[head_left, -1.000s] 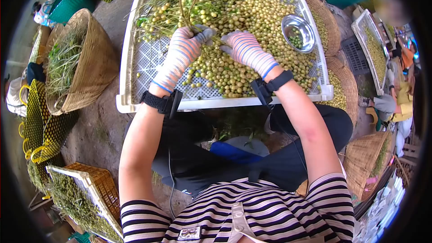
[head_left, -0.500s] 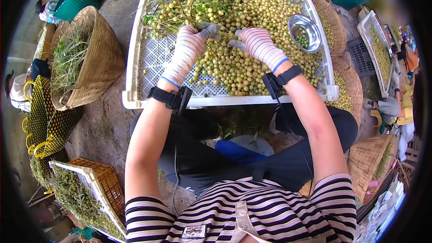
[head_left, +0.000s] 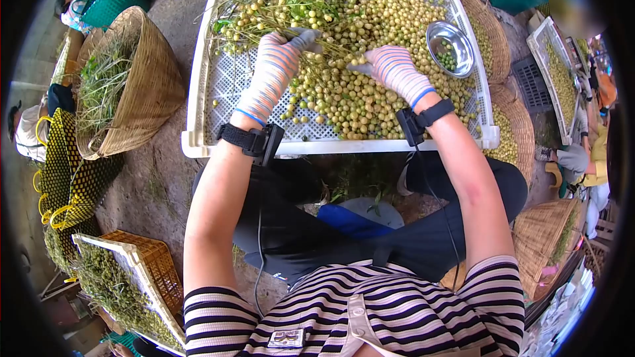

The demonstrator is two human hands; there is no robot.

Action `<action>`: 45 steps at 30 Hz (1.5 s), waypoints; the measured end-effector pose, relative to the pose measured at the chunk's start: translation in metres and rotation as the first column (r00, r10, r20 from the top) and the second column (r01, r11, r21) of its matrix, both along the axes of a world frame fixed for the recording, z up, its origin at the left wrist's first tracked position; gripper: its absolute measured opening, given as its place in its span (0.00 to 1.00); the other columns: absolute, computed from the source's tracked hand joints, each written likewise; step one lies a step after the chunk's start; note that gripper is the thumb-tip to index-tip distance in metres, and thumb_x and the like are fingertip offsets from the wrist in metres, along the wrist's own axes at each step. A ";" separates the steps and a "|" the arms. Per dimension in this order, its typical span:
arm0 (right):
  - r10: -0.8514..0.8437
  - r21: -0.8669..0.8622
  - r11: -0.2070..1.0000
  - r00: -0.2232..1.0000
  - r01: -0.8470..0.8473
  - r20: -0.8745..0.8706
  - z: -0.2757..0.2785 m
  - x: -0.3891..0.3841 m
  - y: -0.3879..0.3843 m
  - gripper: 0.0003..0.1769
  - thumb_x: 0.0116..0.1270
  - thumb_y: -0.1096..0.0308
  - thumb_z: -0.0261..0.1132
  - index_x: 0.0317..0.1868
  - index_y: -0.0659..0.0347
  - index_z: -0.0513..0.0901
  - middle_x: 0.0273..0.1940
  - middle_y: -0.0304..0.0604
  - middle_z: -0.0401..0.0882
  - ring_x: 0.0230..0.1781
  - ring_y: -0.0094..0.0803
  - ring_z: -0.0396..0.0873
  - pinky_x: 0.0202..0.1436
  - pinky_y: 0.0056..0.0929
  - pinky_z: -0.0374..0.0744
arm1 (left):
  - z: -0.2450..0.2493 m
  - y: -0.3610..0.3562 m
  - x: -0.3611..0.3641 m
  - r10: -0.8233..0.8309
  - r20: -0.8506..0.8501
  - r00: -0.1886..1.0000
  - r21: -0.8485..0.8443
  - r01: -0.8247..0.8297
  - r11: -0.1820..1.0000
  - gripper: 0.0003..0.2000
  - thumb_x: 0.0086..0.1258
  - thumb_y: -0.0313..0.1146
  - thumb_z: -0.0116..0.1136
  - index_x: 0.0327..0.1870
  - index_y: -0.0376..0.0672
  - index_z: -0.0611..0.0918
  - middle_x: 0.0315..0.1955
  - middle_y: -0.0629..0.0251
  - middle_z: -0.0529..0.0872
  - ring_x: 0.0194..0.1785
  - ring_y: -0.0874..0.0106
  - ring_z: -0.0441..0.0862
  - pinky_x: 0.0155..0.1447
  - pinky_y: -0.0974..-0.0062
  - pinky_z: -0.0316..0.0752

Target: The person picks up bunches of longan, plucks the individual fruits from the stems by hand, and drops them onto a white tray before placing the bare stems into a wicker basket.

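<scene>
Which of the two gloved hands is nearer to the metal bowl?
The right hand, which is over the round fruits. It is between the metal bowl and the left hand, and the left one is plainly farther from the bowl.

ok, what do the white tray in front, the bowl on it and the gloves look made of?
Tray: probably moulded plastic, semi-matt; lattice floor, thick smooth rim.
Bowl: metal, likely stainless steel, polished; bright mirror-like highlights.
Gloves: probably knit fabric, matt; fine stripes, blue cuff edges. Grey fingertips look coated, perhaps rubber; can't be sure.
</scene>
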State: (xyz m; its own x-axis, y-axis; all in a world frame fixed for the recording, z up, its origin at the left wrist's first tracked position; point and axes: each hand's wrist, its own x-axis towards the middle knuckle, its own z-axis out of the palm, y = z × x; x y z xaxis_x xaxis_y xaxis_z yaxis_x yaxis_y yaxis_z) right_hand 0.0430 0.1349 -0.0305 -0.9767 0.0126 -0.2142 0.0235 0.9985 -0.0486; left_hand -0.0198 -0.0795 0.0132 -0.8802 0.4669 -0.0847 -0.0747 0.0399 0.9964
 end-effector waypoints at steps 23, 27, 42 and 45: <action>0.197 -0.153 0.932 0.812 -0.329 -0.549 -0.012 -0.008 -0.016 0.16 0.62 0.55 0.58 0.43 0.57 0.79 0.38 0.48 0.78 0.36 0.46 0.77 0.39 0.39 0.77 | 0.004 -0.018 -0.011 -0.006 -0.019 1.000 0.035 0.007 0.999 0.11 0.66 0.36 0.56 0.38 0.38 0.83 0.26 0.67 0.86 0.12 0.86 0.59 0.16 0.86 0.52; 0.257 -0.043 0.945 0.816 -0.325 -0.518 -0.015 -0.002 -0.011 0.16 0.62 0.53 0.58 0.38 0.57 0.79 0.33 0.48 0.77 0.33 0.46 0.78 0.35 0.40 0.76 | -0.005 -0.016 -0.012 -0.003 0.012 1.000 0.036 0.003 0.999 0.10 0.65 0.34 0.57 0.37 0.37 0.83 0.26 0.66 0.85 0.12 0.86 0.59 0.16 0.86 0.52; 0.040 0.023 0.999 0.999 -0.039 -0.020 0.002 0.005 -0.003 0.23 0.64 0.47 0.53 0.39 0.60 0.80 0.28 0.53 0.79 0.34 0.50 0.78 0.38 0.43 0.76 | -0.008 -0.010 -0.001 0.010 0.106 0.994 0.042 -0.015 0.999 0.08 0.65 0.33 0.57 0.38 0.38 0.83 0.25 0.64 0.86 0.11 0.83 0.64 0.15 0.86 0.59; 0.040 0.019 0.999 0.999 -0.039 -0.010 0.001 0.007 0.007 0.25 0.64 0.45 0.53 0.38 0.61 0.80 0.28 0.53 0.79 0.33 0.50 0.78 0.38 0.43 0.76 | -0.005 -0.011 0.001 0.013 0.104 0.995 0.074 -0.020 0.997 0.09 0.65 0.33 0.57 0.38 0.38 0.83 0.26 0.63 0.86 0.11 0.84 0.62 0.15 0.86 0.56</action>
